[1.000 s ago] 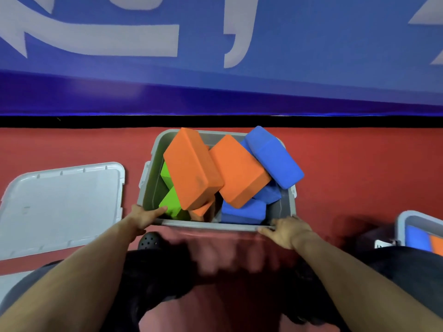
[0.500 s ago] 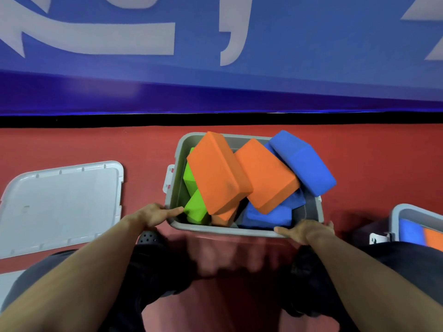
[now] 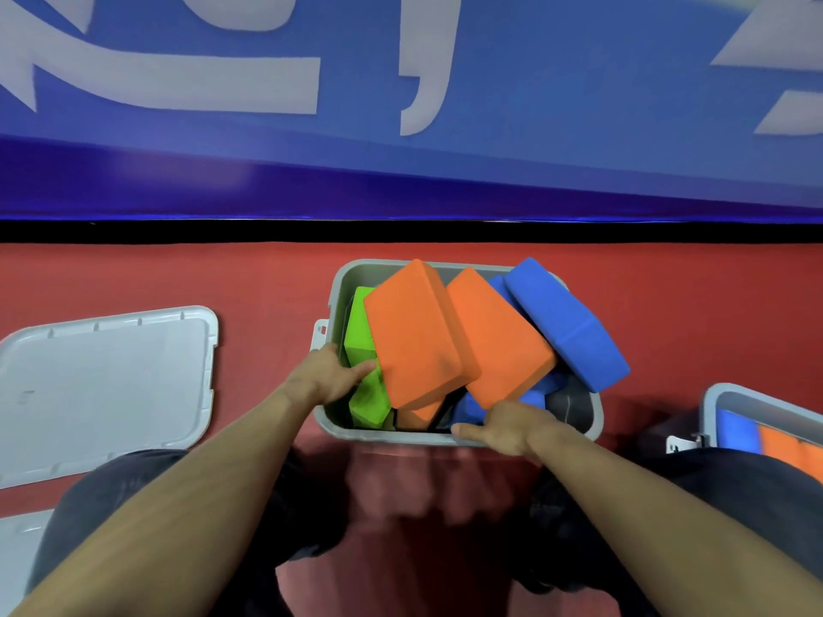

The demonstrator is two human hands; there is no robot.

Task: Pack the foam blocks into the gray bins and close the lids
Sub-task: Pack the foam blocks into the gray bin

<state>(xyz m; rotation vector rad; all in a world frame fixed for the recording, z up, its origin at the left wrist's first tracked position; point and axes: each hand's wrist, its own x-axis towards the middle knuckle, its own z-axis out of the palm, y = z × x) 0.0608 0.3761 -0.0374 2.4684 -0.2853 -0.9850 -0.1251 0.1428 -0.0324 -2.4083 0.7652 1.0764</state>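
A gray bin (image 3: 378, 436) stands on the red floor, overfilled with foam blocks. Two orange blocks (image 3: 414, 331) (image 3: 499, 336) lie tilted on top. A blue block (image 3: 565, 322) hangs over the right rim. Green blocks (image 3: 360, 322) stand at the left wall, and more blue ones (image 3: 467, 405) lie below. My left hand (image 3: 325, 376) reaches over the left rim, fingers stretched onto a green block beside the left orange block. My right hand (image 3: 507, 425) rests at the front rim, thumb spread along it. Its fingertips are hidden under the right orange block's lower edge.
The bin's white lid (image 3: 102, 389) lies flat on the floor to the left, and a piece of another lid (image 3: 18, 554) shows at the bottom left. A second gray bin (image 3: 757, 407) holding blue and orange blocks sits at the right edge. A blue wall rises behind.
Both hands have left the bin's front corners. The left went over the left rim onto the green block, and the right moved left along the front rim to the orange block.
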